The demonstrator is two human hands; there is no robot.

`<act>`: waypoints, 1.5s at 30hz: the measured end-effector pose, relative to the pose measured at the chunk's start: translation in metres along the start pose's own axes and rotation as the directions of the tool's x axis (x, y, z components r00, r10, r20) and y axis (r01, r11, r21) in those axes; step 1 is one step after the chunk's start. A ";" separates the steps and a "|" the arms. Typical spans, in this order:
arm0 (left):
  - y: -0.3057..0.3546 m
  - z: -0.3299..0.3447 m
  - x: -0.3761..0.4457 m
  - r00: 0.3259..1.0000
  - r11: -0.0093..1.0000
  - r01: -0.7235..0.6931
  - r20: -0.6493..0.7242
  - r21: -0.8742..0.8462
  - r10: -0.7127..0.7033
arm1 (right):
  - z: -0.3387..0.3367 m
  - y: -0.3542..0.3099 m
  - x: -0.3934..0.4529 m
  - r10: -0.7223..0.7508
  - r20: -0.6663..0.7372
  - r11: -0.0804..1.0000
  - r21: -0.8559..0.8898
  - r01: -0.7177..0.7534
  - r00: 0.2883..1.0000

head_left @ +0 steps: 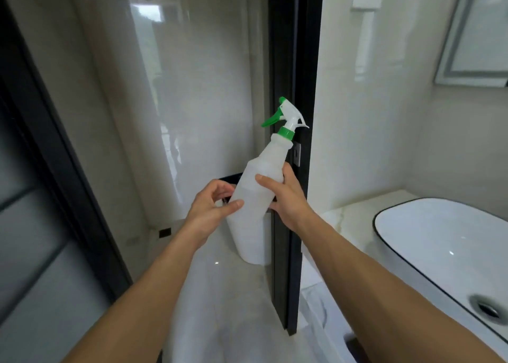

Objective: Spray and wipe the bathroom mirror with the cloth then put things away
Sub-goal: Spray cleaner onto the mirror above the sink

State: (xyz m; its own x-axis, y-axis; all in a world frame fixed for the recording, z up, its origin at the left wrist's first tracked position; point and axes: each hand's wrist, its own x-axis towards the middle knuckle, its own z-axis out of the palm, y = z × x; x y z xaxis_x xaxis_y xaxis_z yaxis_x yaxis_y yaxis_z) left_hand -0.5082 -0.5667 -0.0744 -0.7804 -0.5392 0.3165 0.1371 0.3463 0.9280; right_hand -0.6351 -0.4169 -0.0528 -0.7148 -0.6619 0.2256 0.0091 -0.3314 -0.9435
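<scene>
A white translucent spray bottle (259,175) with a green trigger and collar is held tilted in mid-air, nozzle up and pointing left. My right hand (287,197) grips its body from the right. My left hand (213,206) touches the lower left side of the bottle with thumb and fingers. The mirror (478,32), with a grey frame, hangs on the wall at the upper right. No cloth can be seen.
A black door frame (291,87) stands upright just behind the bottle. A white basin with a black rim (439,241) sits on the marble counter (346,219) at the right. A white bin (255,241) stands on the glossy floor below my hands.
</scene>
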 end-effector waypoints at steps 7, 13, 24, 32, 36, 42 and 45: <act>0.185 -0.011 0.050 0.989 0.996 -0.016 0.144 -0.090 0.028 | 0.027 -0.191 0.032 -0.032 0.101 0.996 -0.074 0.040 0.994; 0.296 -0.013 0.086 0.971 0.997 -0.059 0.230 -0.043 0.068 | 0.038 -0.297 0.054 -0.092 0.192 0.988 -0.103 0.114 0.977; 0.369 0.084 0.096 0.961 0.954 -0.240 0.097 -0.178 0.259 | -0.026 -0.405 0.039 -0.165 0.174 0.932 -0.293 0.211 0.971; 0.393 0.199 0.150 0.909 0.914 -0.294 0.214 -0.280 0.358 | -0.113 -0.462 0.052 -0.366 -0.116 0.853 -0.438 0.283 0.923; 0.404 0.255 0.183 0.872 0.866 -0.341 0.221 -0.366 0.437 | -0.157 -0.474 0.053 -0.492 -0.191 0.777 -0.536 0.330 0.849; 0.434 0.335 0.230 0.767 0.802 -0.368 0.333 -0.471 0.548 | -0.212 -0.500 0.044 -0.591 -0.330 0.675 -0.702 0.227 0.736; 0.445 0.368 0.236 0.636 0.757 -0.368 0.447 -0.540 0.629 | -0.232 -0.511 0.028 -0.664 -0.405 0.625 -0.762 0.169 0.628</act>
State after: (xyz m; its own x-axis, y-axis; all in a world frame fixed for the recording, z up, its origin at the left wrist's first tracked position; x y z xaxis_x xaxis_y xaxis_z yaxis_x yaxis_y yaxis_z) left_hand -0.8563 -0.2570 0.3413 -0.6830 0.2176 0.6973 0.7208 0.0460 0.6916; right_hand -0.8220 -0.1109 0.3791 -0.7386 0.0768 0.6698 -0.6479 0.1938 -0.7367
